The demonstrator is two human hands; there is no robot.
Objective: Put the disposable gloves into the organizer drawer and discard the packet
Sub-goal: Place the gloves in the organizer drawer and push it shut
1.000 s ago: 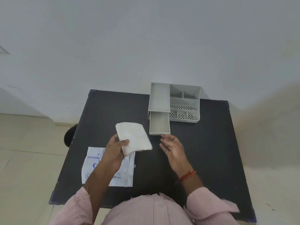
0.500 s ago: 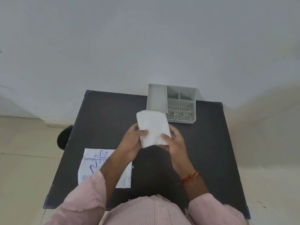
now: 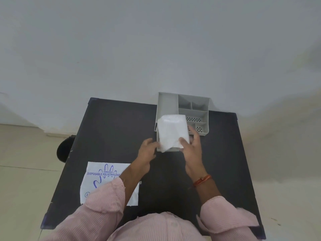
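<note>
gloves (image 3: 172,132) between both hands (image 3: 190,146) (over the open drawer (image 3: 171,150))

Person's wearing a pale pink shirt (image 3: 156,228) with thin vertical stripes, kind of a fine pinstripe. Both sleeves are pushed up past the wrists, cuffs loose and a bit rumpled. Right wrist has a red-orange thread bracelet (image 3: 202,180) with a little knot; both hands are bare, no gloves on
</note>
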